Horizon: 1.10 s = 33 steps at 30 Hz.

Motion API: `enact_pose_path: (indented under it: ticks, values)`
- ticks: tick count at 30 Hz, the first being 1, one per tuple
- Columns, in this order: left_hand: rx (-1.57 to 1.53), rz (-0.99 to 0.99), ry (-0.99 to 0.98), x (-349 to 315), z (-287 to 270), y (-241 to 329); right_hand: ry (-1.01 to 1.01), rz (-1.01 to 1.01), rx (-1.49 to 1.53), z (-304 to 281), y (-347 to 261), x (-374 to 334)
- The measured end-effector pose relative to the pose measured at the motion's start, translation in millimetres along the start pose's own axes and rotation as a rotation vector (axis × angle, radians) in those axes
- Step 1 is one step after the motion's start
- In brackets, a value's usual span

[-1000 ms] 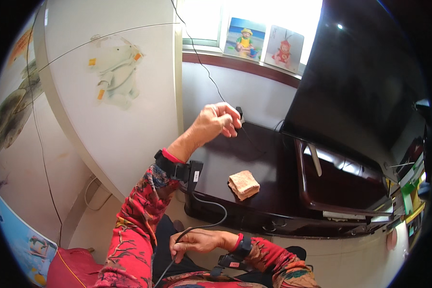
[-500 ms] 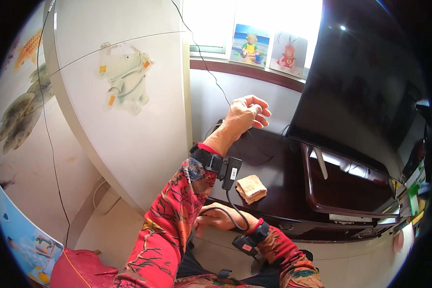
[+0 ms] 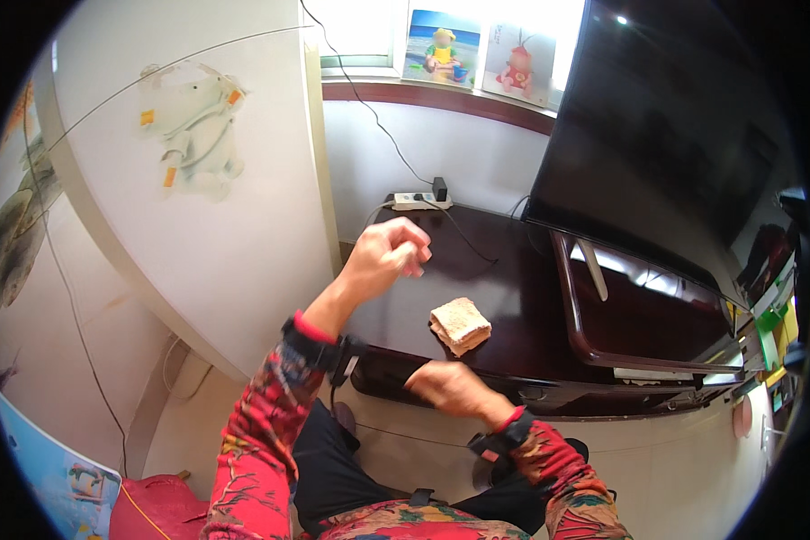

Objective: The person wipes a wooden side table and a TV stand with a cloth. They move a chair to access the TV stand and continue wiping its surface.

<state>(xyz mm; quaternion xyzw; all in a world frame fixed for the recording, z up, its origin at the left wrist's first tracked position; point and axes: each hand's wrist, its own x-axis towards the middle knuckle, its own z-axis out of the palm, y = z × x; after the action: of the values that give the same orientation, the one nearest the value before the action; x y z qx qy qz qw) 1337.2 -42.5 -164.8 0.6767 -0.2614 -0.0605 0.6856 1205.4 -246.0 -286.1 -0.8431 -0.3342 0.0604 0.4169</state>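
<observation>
My left hand (image 3: 389,258) is raised over the left part of a dark wooden cabinet (image 3: 396,315). Its fingers are loosely bent, and I see nothing held in them. A folded beige cloth (image 3: 462,324) lies on the cabinet top near its front edge, touched by neither hand. Just in front of that edge, below the cloth, is my right hand (image 3: 454,389), smeared by motion so its fingers cannot be made out. Both wrists wear black straps with small devices; a cable hangs from the left one.
A white power strip (image 3: 418,202) with a black adapter (image 3: 439,189) sits at the cabinet's back left. To the right, a large black television (image 3: 657,162) leans over a raised dark board (image 3: 639,333). A white door panel (image 3: 189,234) stands at left. Two pictures (image 3: 441,49) rest on the windowsill.
My left hand has come down and left, away from the power strip, which now shows. My right hand has moved right and out from beside the left forearm. The view has shifted slightly.
</observation>
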Motion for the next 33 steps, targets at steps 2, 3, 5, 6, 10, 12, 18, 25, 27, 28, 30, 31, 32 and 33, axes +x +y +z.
enact_pose_path:
  ticks: [2, 3, 5, 6, 10, 12, 18, 25, 27, 28, 30, 31, 32, 33]
  values:
    - [-0.062, -0.086, 0.058, -31.5, -2.1, -25.3, 0.36, -0.004, -0.497, -38.1, 16.9, -4.9]
    - [-0.151, -0.145, 0.109, -47.5, -3.1, -39.5, 0.394, 0.139, -0.621, -52.8, 25.6, -7.0]
    - [-0.292, -0.221, 0.235, -75.8, -9.0, -71.8, 0.488, 0.087, -0.662, -64.6, 46.0, -2.8]
    - [-0.349, -0.272, 0.348, -87.4, -13.1, -89.3, 0.512, 0.07, -0.733, -65.9, 56.0, 0.3]
    - [-0.203, -0.285, 0.713, -118.5, -44.4, -163.4, 0.303, -0.011, -0.536, -42.8, 79.5, 33.0]
    - [0.058, -0.283, 0.867, -124.9, -60.6, -195.7, 0.42, -0.046, -0.548, -25.4, 74.0, 57.4]
    - [0.378, -0.24, 0.745, -113.4, -60.7, -240.5, 0.654, -0.236, -0.664, 58.8, 18.6, 116.0]
    - [0.206, -0.377, 0.744, -107.3, -50.5, -243.1, 0.583, -0.012, -0.474, -22.3, 57.6, -6.4]
    - [0.031, -0.402, 0.774, -105.7, -47.6, -242.9, 0.665, 0.191, -0.642, -53.9, 64.8, -62.0]
    - [0.021, -0.434, 0.779, -105.3, -44.4, -242.3, 0.688, 0.36, -0.716, -67.8, 66.6, -87.4]
    - [-0.062, -0.434, 0.796, -102.0, -39.7, -240.2, 0.795, 0.749, -0.855, -76.7, 66.7, -122.8]
    - [-0.077, -0.445, 0.804, -101.2, -37.8, -238.9, 0.796, 0.712, -0.98, -75.4, 68.7, -129.0]
    - [-0.113, -0.453, 0.814, -100.2, -36.0, -237.4, 0.82, 0.746, -1.081, -71.1, 68.9, -128.8]
    - [-0.148, -0.448, 0.839, -98.9, -35.2, -236.0, 0.822, 0.85, -1.142, -64.2, 70.6, -119.5]
